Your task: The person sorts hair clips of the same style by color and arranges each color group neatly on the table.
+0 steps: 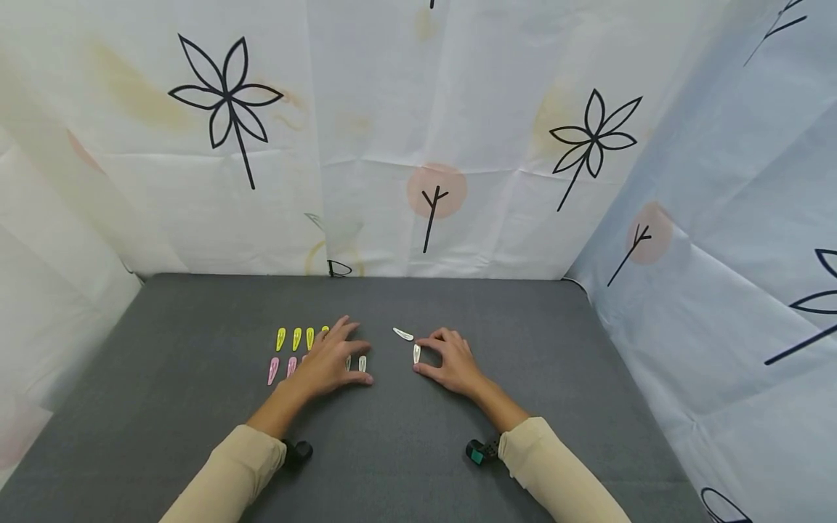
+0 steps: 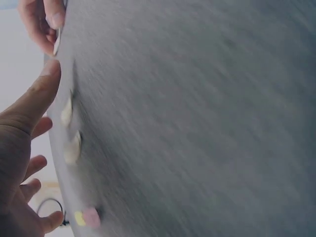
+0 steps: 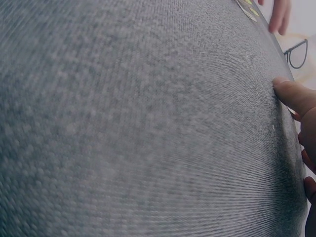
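Observation:
My right hand (image 1: 454, 363) pinches a white snap hair clip (image 1: 416, 354) between thumb and index finger, at the table surface. Just beyond it lies another white clip (image 1: 402, 334), slanted. To the left, my left hand (image 1: 327, 361) hovers with fingers spread and nothing held. A white clip (image 1: 362, 364) shows between its thumb and index finger, with one more partly hidden. Yellow clips (image 1: 297, 338) form a row left of this hand, and pink clips (image 1: 273, 370) sit in a nearer row; the hand covers part of both. In the left wrist view, white clips (image 2: 73, 148) lie under the left hand.
A dark grey cloth covers the table (image 1: 392, 450). White fabric (image 1: 366, 145) printed with leaves and trees hangs along the back edge and both sides. A dark band with a device (image 1: 482, 452) is worn on the right wrist, another (image 1: 298, 452) on the left.

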The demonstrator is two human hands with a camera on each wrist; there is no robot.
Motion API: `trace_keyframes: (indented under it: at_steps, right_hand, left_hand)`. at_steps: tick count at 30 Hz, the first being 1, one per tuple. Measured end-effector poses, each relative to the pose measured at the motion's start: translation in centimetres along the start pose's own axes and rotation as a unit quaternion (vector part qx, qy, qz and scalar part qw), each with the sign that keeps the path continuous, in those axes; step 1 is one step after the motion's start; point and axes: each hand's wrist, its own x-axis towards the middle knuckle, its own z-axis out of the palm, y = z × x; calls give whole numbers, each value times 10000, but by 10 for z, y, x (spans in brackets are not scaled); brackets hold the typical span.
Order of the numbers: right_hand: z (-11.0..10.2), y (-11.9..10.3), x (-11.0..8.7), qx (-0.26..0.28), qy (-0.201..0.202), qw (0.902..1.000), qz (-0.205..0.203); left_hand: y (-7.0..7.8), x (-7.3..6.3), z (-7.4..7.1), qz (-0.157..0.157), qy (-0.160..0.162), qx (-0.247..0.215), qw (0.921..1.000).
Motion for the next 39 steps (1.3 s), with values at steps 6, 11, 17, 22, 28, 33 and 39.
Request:
trace_keyframes:
  at_steps: [6, 11, 17, 22, 28, 33, 39]
  right_hand:
    - [-1, 0, -1, 20, 17, 10000, 9]
    - [0, -1, -1, 17, -32, 10000, 63]
    - [1, 0, -1, -20, -36, 10000, 68]
    - [1, 1, -1, 17, 29, 10000, 33]
    - [2, 1, -1, 23, 13, 10000, 11]
    - [1, 1, -1, 58, 63, 10000, 10]
    - [2, 2, -1, 65, 32, 10000, -2]
  left_hand:
    - [20, 23, 9, -53, -11, -22, 10000]
    - [27, 42, 21, -279, 14, -185, 9994]
    - [26, 55, 29, -397, -139, -58, 9991]
    - [25, 56, 33, -559, -332, 50, 9979]
    - [21, 46, 31, -483, -137, 173, 9986]
    - [21, 39, 26, -340, -118, 224, 9991]
    - [20, 35, 25, -253, -24, 324, 9991]
